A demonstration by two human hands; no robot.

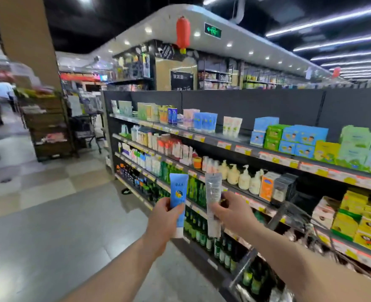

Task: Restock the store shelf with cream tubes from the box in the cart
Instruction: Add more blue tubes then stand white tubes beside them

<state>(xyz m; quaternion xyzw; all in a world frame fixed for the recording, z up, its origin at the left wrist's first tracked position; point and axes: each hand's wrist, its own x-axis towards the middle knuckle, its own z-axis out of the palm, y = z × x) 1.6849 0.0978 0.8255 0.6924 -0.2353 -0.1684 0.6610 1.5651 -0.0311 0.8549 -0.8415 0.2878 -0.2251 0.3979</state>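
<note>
Left hand (166, 216), head view: yours, clasping blue cream tube (178, 198) upright, cap down. Right hand (229, 211) pinches second tube (213, 198), silvery back facing you. Both tubes raised in aisle, apart from shelf (241, 138), neither placed. Matching blue tubes (204, 122) stand on top shelf near its left end. Cart (289, 216) rim at lower right; box blurred, unclear. Judgement: restocking mid-way, placing these two remains.

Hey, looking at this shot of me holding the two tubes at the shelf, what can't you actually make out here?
- Box in the cart: head view, not visible; only the cart's wire frame shows, behind the right arm.
- Blue tube label: print too small to read.
- Grey tube in right hand: motion-blurred.
- Blue tube's cap: partly hidden behind left hand.
</note>
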